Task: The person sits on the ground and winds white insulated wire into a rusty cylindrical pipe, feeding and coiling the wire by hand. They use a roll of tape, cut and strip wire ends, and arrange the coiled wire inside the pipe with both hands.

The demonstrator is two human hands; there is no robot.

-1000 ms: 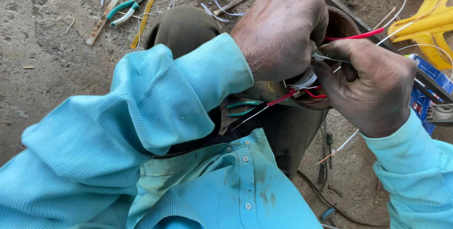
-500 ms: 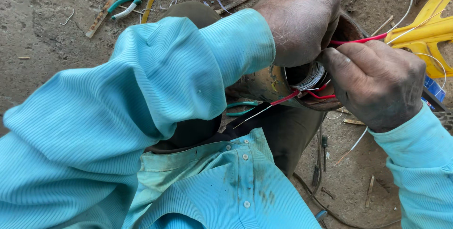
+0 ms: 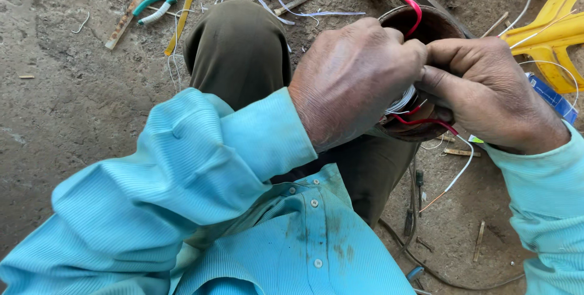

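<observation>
— Start at the left edge. What lies there?

— Bare dirt ground [image 3: 55, 106] with a flat rusty strip [image 3: 125, 19], then green-handled pliers [image 3: 157, 3] and a yellow strip [image 3: 184, 9] just beside them, all well apart from the hands.

— And moving in?

— A bent knee in olive trousers [image 3: 240, 52], with the person's light blue sleeve [image 3: 201, 167] crossing below it. That sleeve leads to the left hand [image 3: 353, 79], which is curled with its fingers pressed together over the near side of a dark round winding [image 3: 426, 27] held above the lap.

— What exactly is it pinching?

— Its fingertips are hidden behind the knuckles, so I cannot tell just what they grip. They close at the bundle of white wires [image 3: 403, 100] on the winding's rim.

— And the other hand?

— The right hand [image 3: 493, 97] meets the left one at the same spot, touching it. Its thumb and forefinger are pinched together at the white wires. A red wire [image 3: 420, 121] runs under both hands, and another red lead [image 3: 406, 0] loops over the winding's top.

— Farther right?

— A white lead with a bare copper end [image 3: 453, 179] hangs below the right hand, and a yellow plastic piece [image 3: 556, 33] lies on the ground at the far edge.
</observation>
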